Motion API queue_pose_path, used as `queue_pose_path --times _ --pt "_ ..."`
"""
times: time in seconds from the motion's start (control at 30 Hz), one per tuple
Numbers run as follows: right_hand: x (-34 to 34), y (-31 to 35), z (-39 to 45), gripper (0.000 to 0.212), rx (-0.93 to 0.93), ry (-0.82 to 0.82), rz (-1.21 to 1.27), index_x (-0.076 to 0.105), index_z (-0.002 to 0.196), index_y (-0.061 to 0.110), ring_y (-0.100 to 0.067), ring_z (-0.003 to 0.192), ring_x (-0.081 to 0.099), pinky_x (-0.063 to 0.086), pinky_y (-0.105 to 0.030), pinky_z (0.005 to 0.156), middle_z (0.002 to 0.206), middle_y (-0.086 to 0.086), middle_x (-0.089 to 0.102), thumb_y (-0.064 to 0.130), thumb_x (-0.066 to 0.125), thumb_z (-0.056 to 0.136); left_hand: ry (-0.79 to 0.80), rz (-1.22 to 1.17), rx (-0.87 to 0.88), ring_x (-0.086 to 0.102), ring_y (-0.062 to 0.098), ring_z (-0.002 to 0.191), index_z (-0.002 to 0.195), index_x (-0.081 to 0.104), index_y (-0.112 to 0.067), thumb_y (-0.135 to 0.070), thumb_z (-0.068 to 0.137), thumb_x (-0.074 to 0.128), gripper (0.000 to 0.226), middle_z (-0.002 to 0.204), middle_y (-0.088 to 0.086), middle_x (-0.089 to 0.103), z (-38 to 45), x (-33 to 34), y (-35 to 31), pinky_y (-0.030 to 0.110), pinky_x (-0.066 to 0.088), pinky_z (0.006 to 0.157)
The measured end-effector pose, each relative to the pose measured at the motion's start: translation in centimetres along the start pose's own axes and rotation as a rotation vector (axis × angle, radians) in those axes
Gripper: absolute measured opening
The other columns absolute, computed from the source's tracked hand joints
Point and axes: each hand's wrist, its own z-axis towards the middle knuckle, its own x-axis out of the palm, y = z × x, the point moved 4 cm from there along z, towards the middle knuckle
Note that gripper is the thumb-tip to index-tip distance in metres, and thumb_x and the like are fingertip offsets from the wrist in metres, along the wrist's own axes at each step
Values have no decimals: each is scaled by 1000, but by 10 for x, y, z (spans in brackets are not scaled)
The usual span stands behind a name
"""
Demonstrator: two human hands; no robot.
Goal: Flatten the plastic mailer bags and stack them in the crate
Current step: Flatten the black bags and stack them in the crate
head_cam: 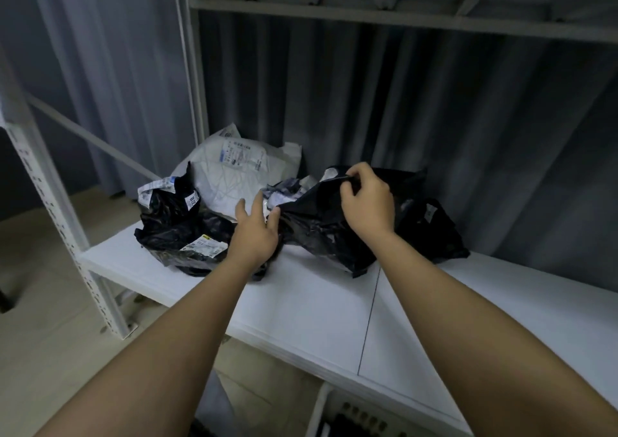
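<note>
Nearest the camera, at the bottom right of the frame, part of what looked like a slotted crate (pixel 354 420) showed beneath the white shelf (pixel 317 309), mostly hidden, so whether it held any bags could not be told. Two bare forearms reached up from the lower corners toward the middle of the frame. The left hand (pixel 255 232) sat just left of centre with fingers spread and fairly straight, its fingertips at the near left corner of the black mailer bag (pixel 321 226) and seemingly touching it rather than gripping. The right hand (pixel 368 199), slightly higher and right of centre, had fingers curled and pinched the upper edge of that same bag. The bag lay crumpled between the hands, its long axis running roughly left to right across the frame, with the right hand on the far edge and the left at the near corner; a spreading pull apart along that axis was judged to be what flattening would need. Just left of the left hand lay another black bag (pixel 177 232) with a printed label, and a further dark bag (pixel 431 229) sat at the right. Beyond them, toward the upper middle, a white mailer bag (pixel 240 169) leaned near the grey curtain (pixel 401 102).
</note>
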Motion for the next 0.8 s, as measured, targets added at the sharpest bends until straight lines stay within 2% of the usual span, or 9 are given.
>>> queue_pose_path --times 0.1,0.2,0.33,0.43,0.5,0.53,0.6,0.67,0.8 --pt "-29 -3 1 8 11 -33 -30 56 96 17 -25 70 57 43 -33 61 78 0 61 21 54 90 55 -21 52 34 26 137 151 22 -25 -39 102 35 53 158 10 4 -14 10 -26 34 29 106" --pt "-63 -13 -2 7 25 -62 -55 55 96 17 -22 66 54 43 -33 58 74 2 56 21 53 92 117 -50 115 41 21 130 150 24 -27 -36 101 38 51 157 9 9 -29 28 -54 30 30 105" --pt "-113 -25 -14 10 -52 -126 -117 53 101 13 -21 73 54 41 -34 62 89 2 57 18 51 93 200 -100 147 33 27 138 152 16 -27 -31 101 41 57 156 11 13 -45 62 -85 32 27 108" --pt "-151 -50 -45 15 -162 -150 -260 54 98 9 -22 81 51 40 -33 65 96 -5 55 19 52 88 298 -158 193 33 26 138 152 19 -23 -21 100 41 56 153 10 28 -66 102 -101 26 26 106" --pt "-154 -80 -78 21 -220 -51 -440 55 89 8 -29 81 51 40 -36 66 88 -10 55 26 50 79 424 -181 144 37 24 136 151 22 -20 -15 100 39 53 150 8 36 -83 130 -97 22 28 102" --pt "-149 -100 -98 22 -204 88 -504 56 87 9 -31 82 52 40 -38 68 87 -10 55 28 51 78 520 -195 48 39 24 134 150 23 -20 -16 101 37 51 149 8 38 -94 146 -90 25 31 102" --pt "-137 -138 -143 20 -85 416 -573 58 95 10 -32 95 52 41 -38 76 98 -10 56 25 55 81 710 -208 -186 44 27 128 150 21 -23 -27 101 35 51 146 8 40 -116 175 -74 35 40 98" --pt "-130 -167 -183 24 8 621 -604 58 108 12 -29 107 47 40 -35 85 112 -7 53 24 55 87 793 -173 -293 46 27 125 148 20 -20 -36 101 34 51 145 8 41 -134 198 -61 40 45 96" --pt "-130 -184 -210 37 55 691 -582 59 115 17 -23 108 44 41 -34 85 115 -3 52 45 52 93 774 -171 -283 51 30 119 150 11 -27 -38 100 40 59 140 10 46 -147 230 -57 37 48 85"
